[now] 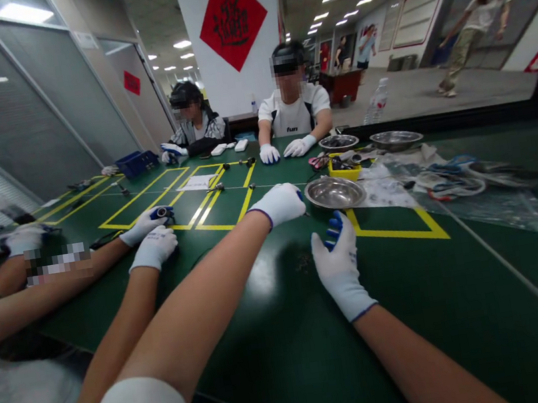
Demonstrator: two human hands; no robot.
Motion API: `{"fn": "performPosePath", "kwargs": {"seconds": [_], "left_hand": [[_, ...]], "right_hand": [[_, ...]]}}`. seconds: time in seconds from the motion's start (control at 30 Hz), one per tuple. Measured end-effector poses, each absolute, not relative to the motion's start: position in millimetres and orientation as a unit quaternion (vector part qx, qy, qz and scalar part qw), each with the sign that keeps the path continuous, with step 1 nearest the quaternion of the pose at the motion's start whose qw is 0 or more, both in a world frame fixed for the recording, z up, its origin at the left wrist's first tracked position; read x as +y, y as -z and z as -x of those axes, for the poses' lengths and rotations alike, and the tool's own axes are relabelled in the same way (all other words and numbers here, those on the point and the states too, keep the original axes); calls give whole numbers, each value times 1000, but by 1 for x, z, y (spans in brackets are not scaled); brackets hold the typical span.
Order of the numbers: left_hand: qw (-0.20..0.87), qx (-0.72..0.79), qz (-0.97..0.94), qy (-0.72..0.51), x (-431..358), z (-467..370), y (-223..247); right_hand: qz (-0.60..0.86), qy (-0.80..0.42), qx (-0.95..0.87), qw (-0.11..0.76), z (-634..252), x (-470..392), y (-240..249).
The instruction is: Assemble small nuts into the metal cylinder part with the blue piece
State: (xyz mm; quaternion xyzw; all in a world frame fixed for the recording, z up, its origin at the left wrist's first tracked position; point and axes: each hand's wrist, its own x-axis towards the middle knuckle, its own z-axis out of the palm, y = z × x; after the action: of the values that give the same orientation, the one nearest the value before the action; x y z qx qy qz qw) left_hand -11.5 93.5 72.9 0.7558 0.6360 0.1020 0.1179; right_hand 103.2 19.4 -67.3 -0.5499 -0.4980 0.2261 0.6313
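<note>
My left hand (280, 205), in a white glove, has its fingers closed just left of a round metal bowl (336, 193); a small dark tip shows under the fingers, too small to make out. Below the bowl, my right hand (337, 252) is raised over the green table (279, 335), its blue-palmed fingers apart and curved, holding nothing. Some tiny dark bits (303, 262) lie on the table between the two hands. Behind the bowl sits a yellow tray (345, 170) with small parts in it.
Two more metal bowls (396, 139) stand farther back. Cables (452, 179) and a plastic bag (518, 211) lie at right. A co-worker's gloved hands (154, 247) are close at left, one with a dark round part (163, 212). Two people sit opposite.
</note>
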Motion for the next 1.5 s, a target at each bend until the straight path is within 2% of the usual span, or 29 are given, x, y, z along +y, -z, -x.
{"fn": "performPosePath", "kwargs": {"seconds": [0.13,0.23,0.33,0.43,0.53,0.63,0.73,1.03,1.5], "left_hand": [[106,574,-798,-152,44,-17,-60],[113,561,-779,-256,23,-21,-43],[191,507,-755,-368,19,-9,-26],[223,540,-695,-419,22,11,-9],[175,591,-710,-340,20,30,11],[134,580,-770,-231,16,41,27],[108,551,-808,-179,15,46,32],[103,510,-837,-169,20,54,28],[98,566,-801,-172,19,49,22]], "right_hand": [[561,-147,-539,611,-104,18,66],[551,-179,-551,601,-105,17,63],[536,-208,-528,625,-106,18,60],[548,-222,-472,654,-106,23,59],[542,-260,-433,672,-107,30,59],[517,-304,-428,676,-106,32,60],[498,-328,-447,667,-104,29,59],[495,-321,-483,647,-106,25,55],[466,-338,-492,653,-107,23,52]]}}
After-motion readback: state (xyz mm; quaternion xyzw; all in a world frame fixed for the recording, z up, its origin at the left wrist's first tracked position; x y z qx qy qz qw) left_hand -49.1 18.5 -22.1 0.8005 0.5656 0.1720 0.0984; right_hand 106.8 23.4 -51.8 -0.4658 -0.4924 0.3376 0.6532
